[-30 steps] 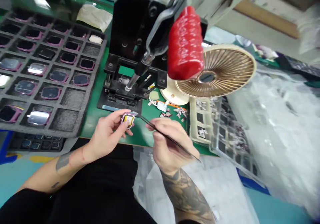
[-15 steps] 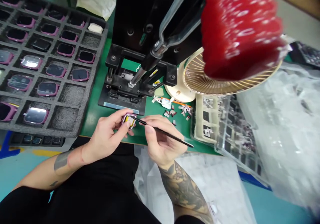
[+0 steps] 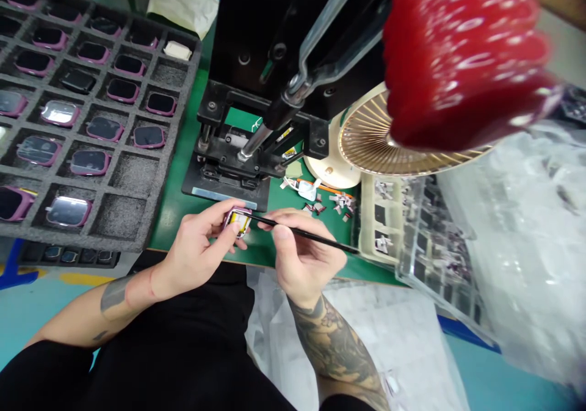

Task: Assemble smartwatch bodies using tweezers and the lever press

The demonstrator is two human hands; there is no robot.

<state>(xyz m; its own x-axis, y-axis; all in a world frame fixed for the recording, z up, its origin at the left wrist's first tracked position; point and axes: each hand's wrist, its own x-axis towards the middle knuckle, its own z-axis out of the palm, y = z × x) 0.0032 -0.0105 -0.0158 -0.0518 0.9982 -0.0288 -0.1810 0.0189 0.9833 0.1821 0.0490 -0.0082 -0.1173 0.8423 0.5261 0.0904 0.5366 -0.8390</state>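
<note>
Between its thumb and fingers, my left hand (image 3: 201, 246) holds a purple watch case (image 3: 238, 221) whose inside faces up. A yellow and silver part shows within it. My right hand (image 3: 306, 252) grips a thin black tool (image 3: 315, 237) like a pen, perhaps tweezers. The tool's tip rests at or just over the upper edge of the open case. Both hands are just in front of a black hand press (image 3: 229, 160) with a metal lever.
To the left lies a grey foam tray (image 3: 132, 206) holding several purple watches. A fan (image 3: 366, 136) stands beyond small loose parts (image 3: 341, 202). On the right are a parts box (image 3: 379, 215) and plastic bags (image 3: 517, 246). A shiny red object (image 3: 462, 63) hangs close at upper right.
The black tool has swung to a flatter angle as my right hand turned slightly. My left hand still holds the case in nearly the same place. The view has shifted a little.
</note>
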